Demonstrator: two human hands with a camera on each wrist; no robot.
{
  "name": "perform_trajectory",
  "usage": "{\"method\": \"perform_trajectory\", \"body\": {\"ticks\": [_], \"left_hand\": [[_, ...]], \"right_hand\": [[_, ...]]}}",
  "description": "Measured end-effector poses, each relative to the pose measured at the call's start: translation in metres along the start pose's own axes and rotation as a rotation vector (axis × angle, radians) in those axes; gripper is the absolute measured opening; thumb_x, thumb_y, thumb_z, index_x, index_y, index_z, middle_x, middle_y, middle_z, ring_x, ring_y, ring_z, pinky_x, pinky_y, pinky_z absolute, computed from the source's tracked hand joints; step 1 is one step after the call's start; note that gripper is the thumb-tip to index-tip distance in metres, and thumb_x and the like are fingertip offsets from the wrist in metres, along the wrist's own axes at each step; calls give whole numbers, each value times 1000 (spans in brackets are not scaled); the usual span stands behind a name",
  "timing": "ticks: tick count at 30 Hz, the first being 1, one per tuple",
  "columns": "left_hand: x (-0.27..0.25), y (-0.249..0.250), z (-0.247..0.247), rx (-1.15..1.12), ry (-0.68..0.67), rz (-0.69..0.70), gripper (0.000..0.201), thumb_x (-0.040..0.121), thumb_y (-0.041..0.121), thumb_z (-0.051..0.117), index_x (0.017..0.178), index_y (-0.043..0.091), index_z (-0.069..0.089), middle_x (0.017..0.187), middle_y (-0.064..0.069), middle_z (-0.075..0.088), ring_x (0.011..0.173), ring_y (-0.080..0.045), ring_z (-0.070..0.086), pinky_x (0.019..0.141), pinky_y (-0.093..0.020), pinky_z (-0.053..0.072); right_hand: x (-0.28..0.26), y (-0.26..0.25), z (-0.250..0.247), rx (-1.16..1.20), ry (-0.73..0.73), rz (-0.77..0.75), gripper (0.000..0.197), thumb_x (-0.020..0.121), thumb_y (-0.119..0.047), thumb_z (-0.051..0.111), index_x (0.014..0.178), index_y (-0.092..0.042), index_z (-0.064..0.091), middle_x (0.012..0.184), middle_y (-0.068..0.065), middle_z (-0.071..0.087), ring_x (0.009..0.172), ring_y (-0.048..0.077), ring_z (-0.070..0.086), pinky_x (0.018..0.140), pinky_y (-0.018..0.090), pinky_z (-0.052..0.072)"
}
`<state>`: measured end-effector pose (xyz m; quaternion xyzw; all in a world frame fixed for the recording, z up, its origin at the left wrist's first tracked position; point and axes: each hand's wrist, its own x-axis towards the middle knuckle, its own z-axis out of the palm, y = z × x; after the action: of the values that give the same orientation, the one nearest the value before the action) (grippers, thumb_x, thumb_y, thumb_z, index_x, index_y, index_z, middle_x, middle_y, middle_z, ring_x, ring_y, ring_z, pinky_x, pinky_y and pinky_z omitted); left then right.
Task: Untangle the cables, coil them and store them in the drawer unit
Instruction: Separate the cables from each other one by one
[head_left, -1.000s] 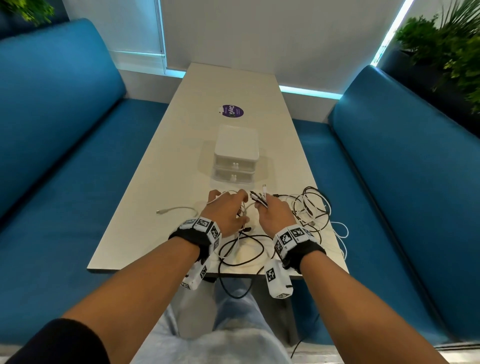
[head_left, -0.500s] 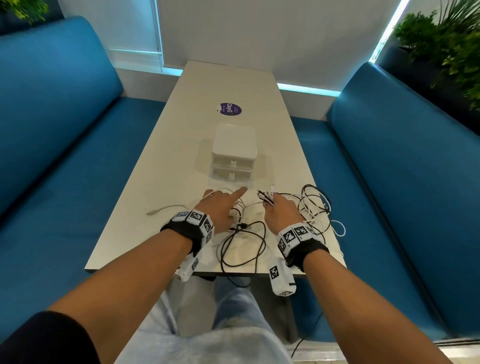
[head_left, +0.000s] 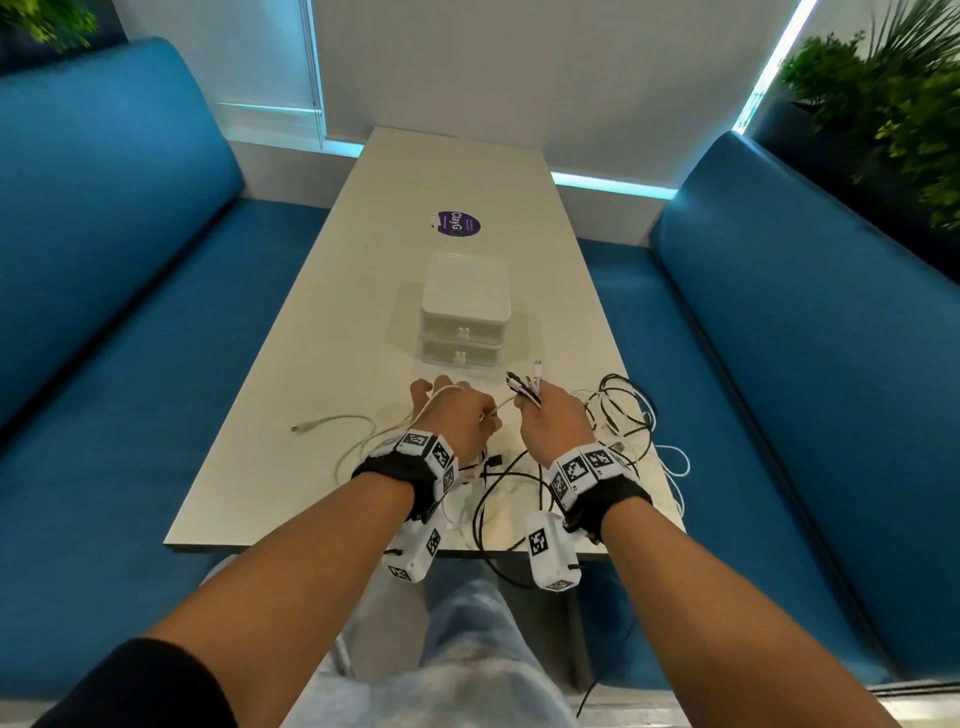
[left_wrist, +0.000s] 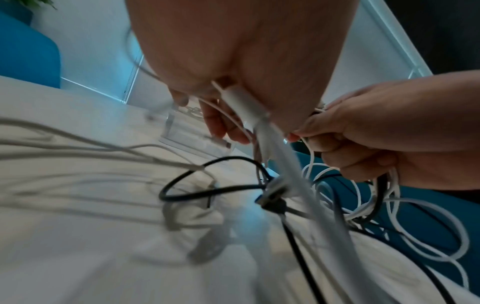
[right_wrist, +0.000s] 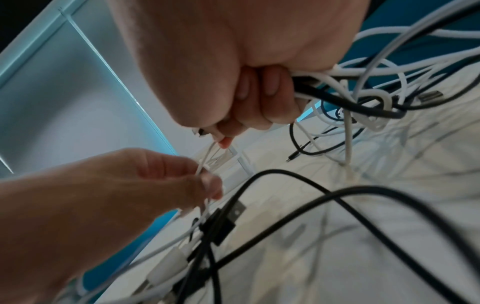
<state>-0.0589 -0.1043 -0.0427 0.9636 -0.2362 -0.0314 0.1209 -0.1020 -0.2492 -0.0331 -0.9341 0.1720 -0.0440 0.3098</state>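
Right hand (head_left: 553, 421): the grip is a closed fist around a bundle of cable ends (head_left: 524, 387), black and white, whose connectors stick out above the knuckles toward the drawer unit. The right wrist view shows the fingers (right_wrist: 270, 90) curled tight, with black and white leads leaving the fist on its outer side.

Left hand (head_left: 460, 415): the grip pinches a thin white cable (head_left: 332, 423) between thumb and fingertips, seen in the right wrist view at (right_wrist: 205, 162). This cable runs from the pinch up to the right fist; another length trails left across the surface (head_left: 291, 395) and ends in a small plug lying flat. In the left wrist view a thicker white lead (left_wrist: 262, 127) also passes under the palm; whether the hand holds it cannot be told.

Tangled cables (head_left: 623, 415): a loose heap of black and white loops lies on the surface just right of the right hand, some hanging over the near edge. A black loop (head_left: 498, 499) lies between the two wrists.

Drawer unit (head_left: 465, 306): white, two drawers, both closed, standing on the surface just beyond the hands.

Blue benches (head_left: 130, 312) flank the surface on both sides.
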Motion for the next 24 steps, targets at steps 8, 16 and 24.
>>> {"method": "perform_trajectory", "body": {"ticks": [8,16,24], "left_hand": [[3,-19,-9,156,-16,99,21,91,30,49,102,29,67,102,6,61,119,-22,41,108,-51,10],[5,-31,-12,98,-48,106,17,96,30,46,97,31,64,82,11,61,105,-15,51,109,-48,9],[-10,-54,-29,271,-171,146,17,95,17,47,100,24,63,90,6,55,102,-25,43,81,-35,21]], "right_hand": [[-1,11,0,-162,-4,19,29,97,-40,45,109,-19,61,103,11,66,95,34,62,82,43,53],[6,18,-12,-229,48,61,29,101,-38,43,115,-18,59,107,11,65,97,32,61,74,35,47],[9,50,-46,-213,103,238,36,96,-14,41,128,-20,56,118,16,64,108,37,60,86,41,50]]}}
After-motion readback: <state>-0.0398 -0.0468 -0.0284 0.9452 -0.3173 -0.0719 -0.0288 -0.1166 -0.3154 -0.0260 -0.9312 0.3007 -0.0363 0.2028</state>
